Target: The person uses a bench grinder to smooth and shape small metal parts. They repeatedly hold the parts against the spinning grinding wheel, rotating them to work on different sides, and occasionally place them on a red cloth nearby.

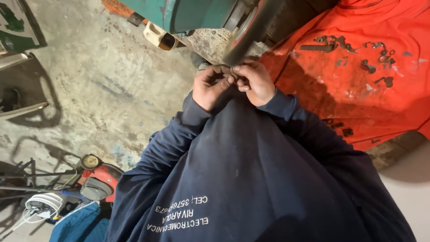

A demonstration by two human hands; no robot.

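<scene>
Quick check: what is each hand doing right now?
Left hand: fingers curled, pinching something small against the right; what it is cannot be told.
Right hand: fingers curled shut, meeting the left at the fingertips; contents hidden.

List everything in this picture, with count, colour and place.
Cloth: one, orange-red, spread at right.
Small metal parts: many, dark, scattered on the cloth.
Bar: one, dark, slanting down to the hands.
Machine body: one, green, top centre.
Power tool: one, red and grey, lower left floor.
Blue cloth: one, bottom left.
Concrete floor: grey, stained, left.
Sweatshirt: one, navy, worn.
Left hand: at the bar's lower end.
Right hand: fingertips meeting the left's; what they pinch is hidden.
</scene>
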